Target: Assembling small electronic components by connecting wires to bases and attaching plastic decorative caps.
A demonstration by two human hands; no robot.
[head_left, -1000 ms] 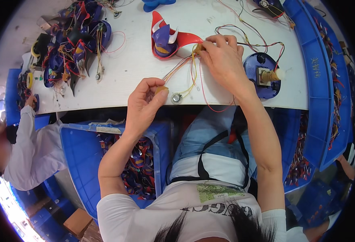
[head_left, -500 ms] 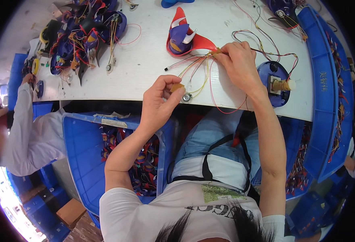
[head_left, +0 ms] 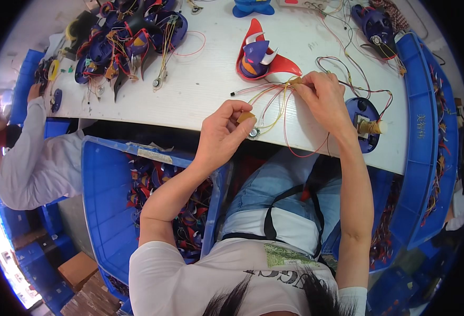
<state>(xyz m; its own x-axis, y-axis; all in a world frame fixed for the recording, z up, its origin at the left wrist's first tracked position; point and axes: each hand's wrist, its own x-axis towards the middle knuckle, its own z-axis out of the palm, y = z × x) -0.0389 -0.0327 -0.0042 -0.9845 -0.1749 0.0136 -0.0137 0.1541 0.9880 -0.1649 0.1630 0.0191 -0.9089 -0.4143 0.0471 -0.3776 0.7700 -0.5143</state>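
Note:
My left hand (head_left: 222, 131) pinches a small brown piece of tape (head_left: 246, 116) between thumb and fingers, over the table's near edge. My right hand (head_left: 324, 100) is closed in a pinch on the upper end of a bundle of thin wires (head_left: 283, 102), where a bit of brown tape or board shows. Yellow, red, white and black wires fan down from there, and a small round metal part (head_left: 253, 132) lies beside my left fingers. Just beyond the wires sits a red and purple horned toy part (head_left: 256, 57). A purple oval shell (head_left: 363, 122) with tape-wrapped parts lies right of my right wrist.
Similar purple toy parts with wires pile up (head_left: 132, 45) at the far left. Blue bins (head_left: 97, 205) of parts stand below the table and at the right edge (head_left: 421, 131). Another person's sleeve (head_left: 42, 168) shows at the left. A blue object (head_left: 253, 8) stands at the back.
The view has shifted, so the table and its things sit lower and further right in the picture. Both hands keep their pinches, with little change between them.

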